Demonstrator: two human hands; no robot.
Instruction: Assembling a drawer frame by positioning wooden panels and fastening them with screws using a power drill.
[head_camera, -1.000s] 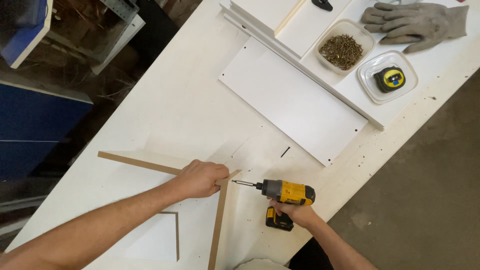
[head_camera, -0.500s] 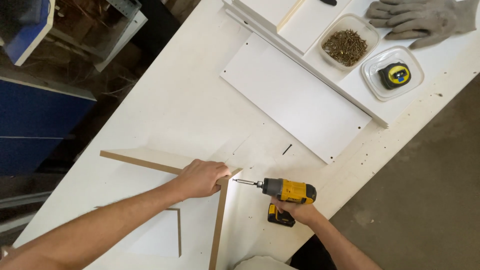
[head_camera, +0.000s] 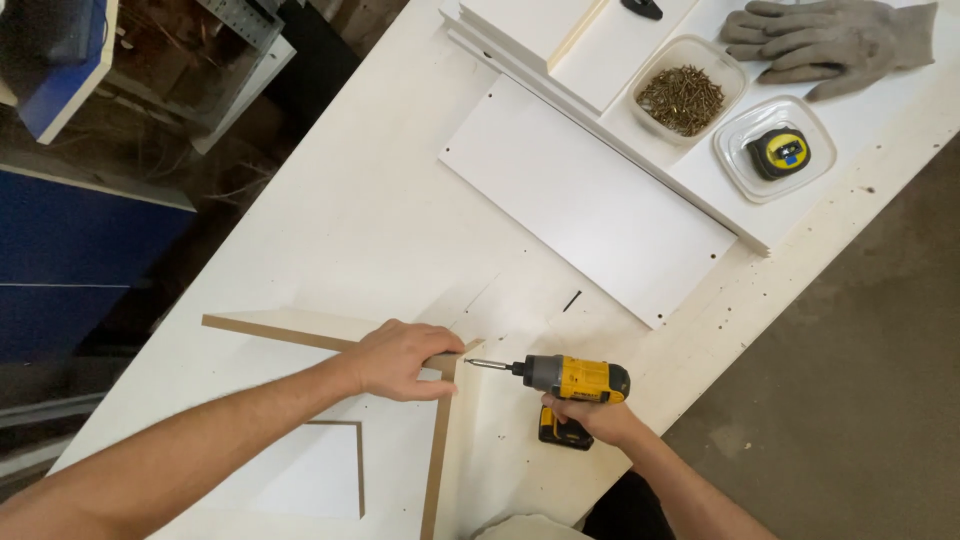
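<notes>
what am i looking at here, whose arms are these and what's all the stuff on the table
There is no machine here: the picture comes from a camera worn on a person's head, looking down at their own two bare arms. The left hand presses on the corner where two white panels meet at a right angle. The right hand grips a yellow drill, its bit pointing sideways at that corner. All this lies on a white table. Farther off lie a flat white board, a tub of screws, a tape measure in a clear tray, and grey gloves.
</notes>
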